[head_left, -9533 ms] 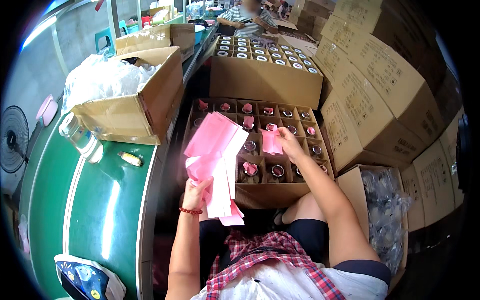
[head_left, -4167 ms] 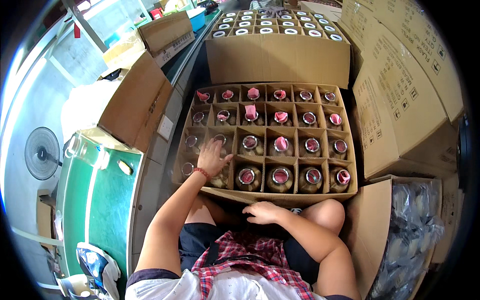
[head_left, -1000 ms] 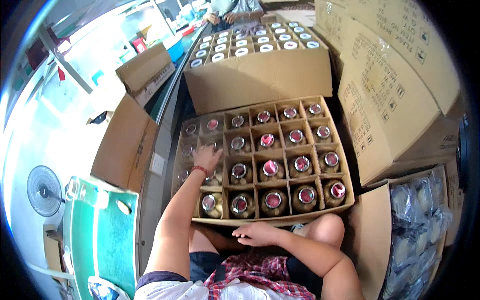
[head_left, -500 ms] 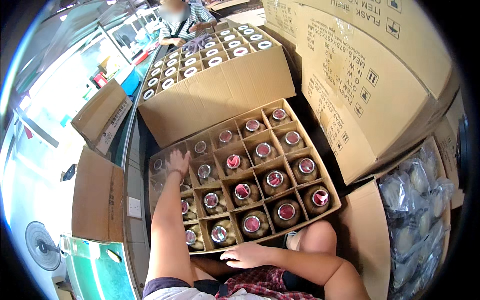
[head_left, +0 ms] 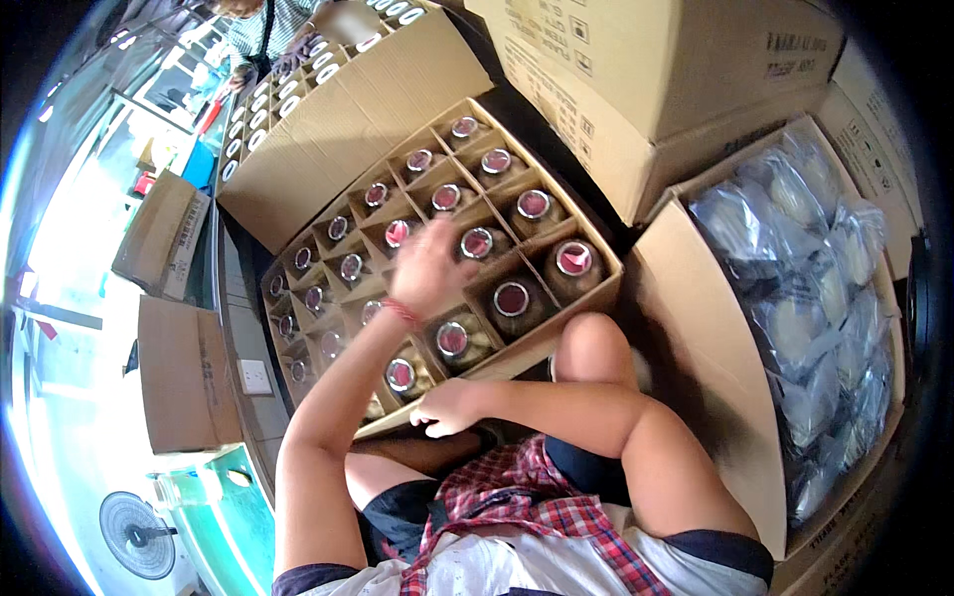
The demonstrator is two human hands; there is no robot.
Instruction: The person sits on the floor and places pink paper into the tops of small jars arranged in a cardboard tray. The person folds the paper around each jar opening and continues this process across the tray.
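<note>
An open cardboard box [head_left: 606, 290] with card dividers stands before me, tilted across the view. Its cells hold glass flask liners, round-necked bottles with silvery rims; one liner [head_left: 512, 298] is at the near right. Folded pink paper [head_left: 574, 259] shows in the mouth of a liner beside it. My left hand [head_left: 432, 268], smeared by motion, hovers over the middle cells with its fingers apart and no object visible in it. At the box's near edge, my right hand [head_left: 449, 407] is curled closed; whatever its fingers may hold is hidden.
A second divided box [head_left: 338, 119] stands behind, with a person [head_left: 268, 35] beyond it. Large closed cartons [head_left: 656, 89] rise at the far right. Wrapped pieces in clear plastic [head_left: 795, 288] fill an open carton on the right. A fan [head_left: 137, 534] is at lower left.
My left hand has moved right, from the box's far-left cells to the middle ones. My right hand's fingers have curled in. The view has shifted, with the right-hand carton further into view.
</note>
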